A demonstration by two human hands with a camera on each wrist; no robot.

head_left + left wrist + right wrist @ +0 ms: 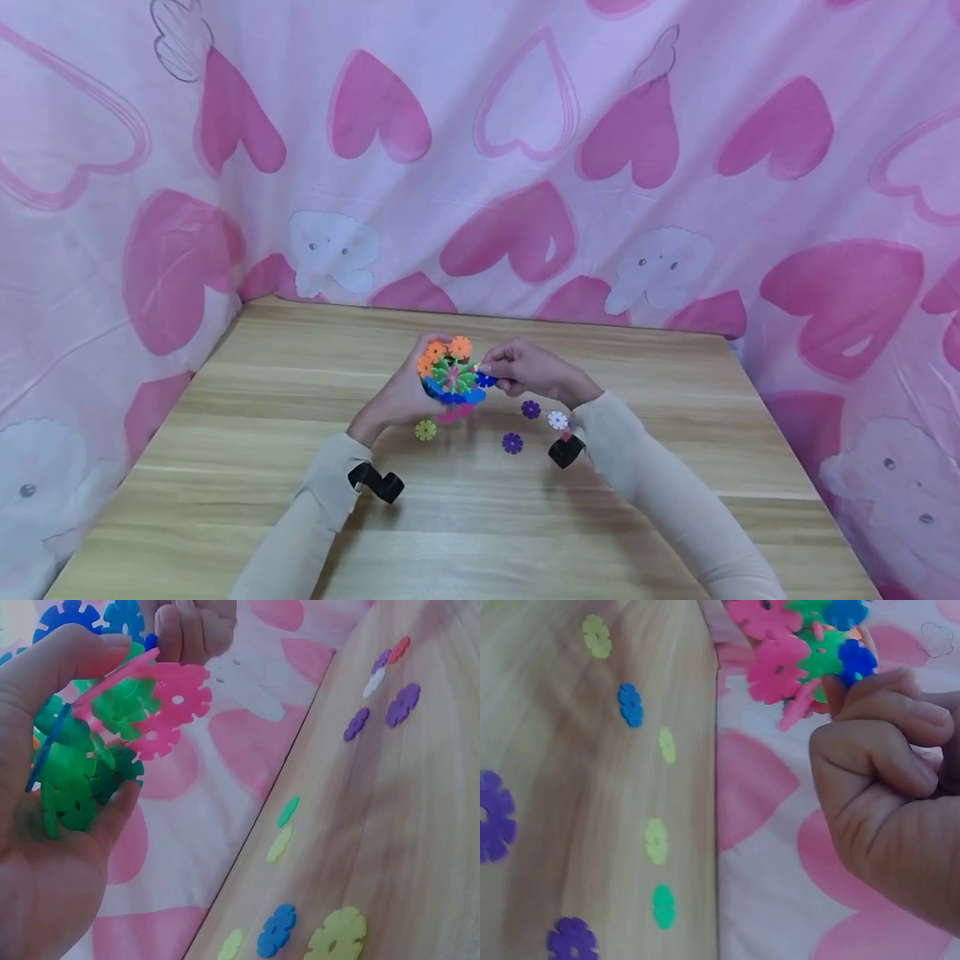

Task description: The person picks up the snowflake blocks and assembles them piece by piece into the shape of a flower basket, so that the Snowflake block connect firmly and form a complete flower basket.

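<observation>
A ball-like cluster of interlocking snowflake discs (453,377), in orange, green, blue and pink, is held up over the table by my left hand (397,392). In the left wrist view the thumb lies across its top and the fingers curl under green discs (69,780); pink discs (180,694) stick out toward the right. My right hand (536,371) pinches a dark blue disc (486,380) at the cluster's right side. From the right wrist, that blue disc (856,663) shows at the fingertips, overlapping the cluster; part of the pinch is hidden behind curled fingers.
Loose discs lie on the wooden table (450,542): a yellow one (426,430), purple ones (512,442), a white one (557,419) and a red one (566,436). The left wrist view adds a blue disc (277,930) and a green disc (288,811). A pink heart-patterned curtain (480,167) surrounds the table.
</observation>
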